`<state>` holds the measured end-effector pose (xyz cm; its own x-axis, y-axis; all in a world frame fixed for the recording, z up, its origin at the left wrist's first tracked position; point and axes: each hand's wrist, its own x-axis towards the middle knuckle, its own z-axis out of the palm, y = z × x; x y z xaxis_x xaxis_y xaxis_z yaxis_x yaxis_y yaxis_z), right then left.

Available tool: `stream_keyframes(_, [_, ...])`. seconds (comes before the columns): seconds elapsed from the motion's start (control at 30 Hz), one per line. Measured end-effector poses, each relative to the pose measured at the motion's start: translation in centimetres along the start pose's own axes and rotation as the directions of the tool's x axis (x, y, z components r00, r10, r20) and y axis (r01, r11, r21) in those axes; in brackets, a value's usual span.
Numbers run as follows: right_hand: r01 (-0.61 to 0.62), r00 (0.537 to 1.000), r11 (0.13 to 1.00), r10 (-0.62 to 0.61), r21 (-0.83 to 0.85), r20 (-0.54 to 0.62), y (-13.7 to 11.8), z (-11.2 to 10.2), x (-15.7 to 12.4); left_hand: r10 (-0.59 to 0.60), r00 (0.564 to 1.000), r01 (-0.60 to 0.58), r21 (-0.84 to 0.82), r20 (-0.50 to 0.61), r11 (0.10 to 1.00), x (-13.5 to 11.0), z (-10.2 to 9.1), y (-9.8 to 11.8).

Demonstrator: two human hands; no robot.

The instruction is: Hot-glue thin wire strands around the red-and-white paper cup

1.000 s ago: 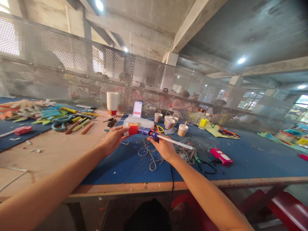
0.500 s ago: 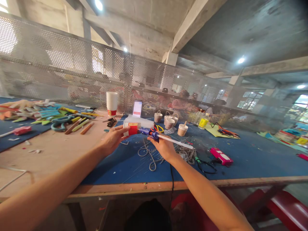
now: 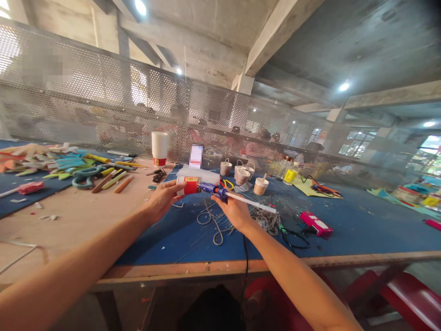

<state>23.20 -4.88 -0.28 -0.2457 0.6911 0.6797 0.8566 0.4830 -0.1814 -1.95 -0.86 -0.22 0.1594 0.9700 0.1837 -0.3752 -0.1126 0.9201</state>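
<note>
My left hand (image 3: 164, 197) grips a white paper cup with a red band (image 3: 188, 185), held on its side above the blue mat (image 3: 358, 225). My right hand (image 3: 234, 211) is closed round a blue and purple glue gun (image 3: 213, 190), whose nozzle points left at the cup's red end. A clear glue stick (image 3: 253, 202) juts out of the gun's back to the right. A black cord (image 3: 245, 257) drops from my right hand over the table's front edge. Loops of grey string (image 3: 215, 225) lie on the mat under both hands.
A stack of white cups (image 3: 160, 147) stands behind, with small cup baskets (image 3: 243, 174) and a yellow-labelled jar (image 3: 291, 175) to the right. Coloured scraps, sticks and green scissors (image 3: 86, 174) crowd the left. A pink box (image 3: 316, 223) lies right. Perforated metal screen (image 3: 103, 105) runs along the back.
</note>
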Motion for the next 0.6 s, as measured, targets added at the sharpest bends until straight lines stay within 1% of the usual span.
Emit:
stream_keyframes(0.3, [-0.008,1.0,1.0,0.008,0.005,-0.015,-0.01,0.01,0.02,0.01,1.0,-0.011,0.022,0.009,1.0,0.05,-0.09,-0.18])
stream_keyframes(0.6, [-0.026,0.999,0.999,0.025,-0.041,-0.023,0.25,0.29,-0.02,0.007,1.0,-0.008,0.034,0.02,0.999,-0.1,-0.03,-0.04])
